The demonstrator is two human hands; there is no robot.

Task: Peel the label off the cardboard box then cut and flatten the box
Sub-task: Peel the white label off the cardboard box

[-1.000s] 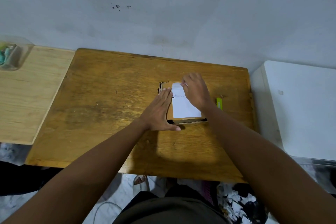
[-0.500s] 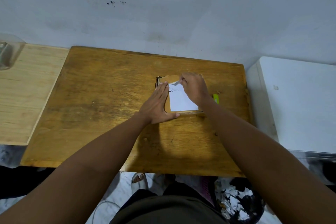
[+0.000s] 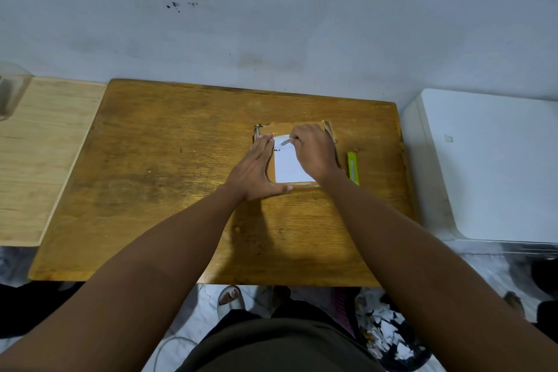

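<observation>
A small brown cardboard box lies flat on the dark wooden table, right of centre. A white label covers most of its top face. My left hand lies flat along the box's left edge, fingers together, pressing it down. My right hand rests over the box's right half and pinches the label's far edge, which is curled up off the cardboard. A lime-green utility knife lies on the table just right of the box.
A lighter wooden table adjoins on the left, with a clear container at its back corner. A white appliance stands to the right. The wall runs right behind. Torn paper scraps lie below the front edge.
My right hand has lifted the label's far edge, which lay flat a second ago. The left hand stays pressed on the box's left side.
</observation>
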